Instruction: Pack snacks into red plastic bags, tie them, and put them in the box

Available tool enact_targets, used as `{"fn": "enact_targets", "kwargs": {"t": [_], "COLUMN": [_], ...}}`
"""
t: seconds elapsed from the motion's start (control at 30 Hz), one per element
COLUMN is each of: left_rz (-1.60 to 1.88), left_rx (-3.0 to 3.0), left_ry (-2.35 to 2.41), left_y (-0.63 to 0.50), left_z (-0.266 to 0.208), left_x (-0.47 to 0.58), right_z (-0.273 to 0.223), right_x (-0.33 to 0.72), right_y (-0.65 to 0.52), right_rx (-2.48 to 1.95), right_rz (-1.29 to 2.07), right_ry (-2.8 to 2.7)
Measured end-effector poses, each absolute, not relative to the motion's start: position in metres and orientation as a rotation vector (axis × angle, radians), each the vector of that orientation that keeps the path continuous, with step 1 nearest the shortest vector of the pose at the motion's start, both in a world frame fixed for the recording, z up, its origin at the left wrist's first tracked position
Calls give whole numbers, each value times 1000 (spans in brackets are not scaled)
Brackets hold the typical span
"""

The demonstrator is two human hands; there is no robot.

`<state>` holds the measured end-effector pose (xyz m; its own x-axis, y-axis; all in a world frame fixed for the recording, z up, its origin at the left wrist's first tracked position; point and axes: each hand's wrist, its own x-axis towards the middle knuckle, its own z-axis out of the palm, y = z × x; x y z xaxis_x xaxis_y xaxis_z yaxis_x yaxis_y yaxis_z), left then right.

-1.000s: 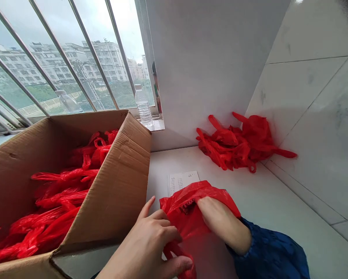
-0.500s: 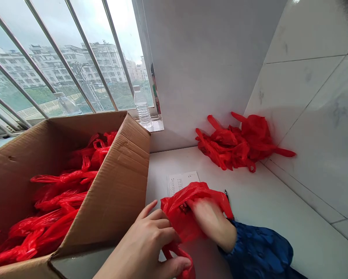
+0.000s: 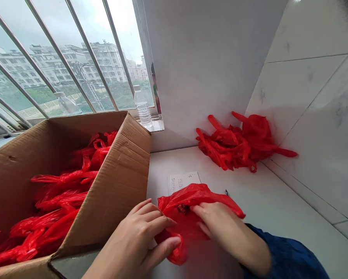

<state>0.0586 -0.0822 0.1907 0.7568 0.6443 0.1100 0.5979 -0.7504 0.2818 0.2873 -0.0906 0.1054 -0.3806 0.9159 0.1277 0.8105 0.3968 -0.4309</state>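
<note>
A red plastic bag lies on the white table in front of me, its mouth gaping. Small dark red wrapped pieces show inside; what they are I cannot make out. My left hand holds the near left edge of the bag, with a fold of plastic between thumb and fingers. At the right side of the mouth is my right hand, fingers stretched into the opening and thumb apart, nothing visible between them. Part of the bag's rim and handle drapes behind that hand.
To the left stands a cardboard box with several tied red bags in it. More loose red bags are heaped against the wall. A written sheet and a pen lie behind the bag. A plastic bottle stands on the sill.
My right hand has drawn back to the right, partly out of the bag, and its rim has spread rightward. My left hand has shifted slightly left with the near edge.
</note>
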Motion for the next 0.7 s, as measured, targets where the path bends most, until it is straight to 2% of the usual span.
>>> {"fn": "enact_targets", "kwargs": {"t": [0.07, 0.17, 0.3, 0.53, 0.7], "left_rz": [355, 451, 536, 582, 959], "left_rx": [2756, 2785, 2774, 2676, 2413], "left_ry": [977, 984, 1009, 1098, 1237], "left_y": [-82, -83, -84, -79, -75], "left_z": [193, 193, 191, 194, 189], "left_x": [59, 57, 53, 54, 49], "right_z": [127, 149, 155, 138, 159], "right_x": [301, 325, 353, 368, 373], "right_y": [-102, -112, -115, -116, -116], "right_rx": [-1469, -1422, -1505, -1884, -1602], "right_rz": [364, 86, -162, -51, 209], "right_ry": [-2305, -2197, -2049, -2033, -1933]}}
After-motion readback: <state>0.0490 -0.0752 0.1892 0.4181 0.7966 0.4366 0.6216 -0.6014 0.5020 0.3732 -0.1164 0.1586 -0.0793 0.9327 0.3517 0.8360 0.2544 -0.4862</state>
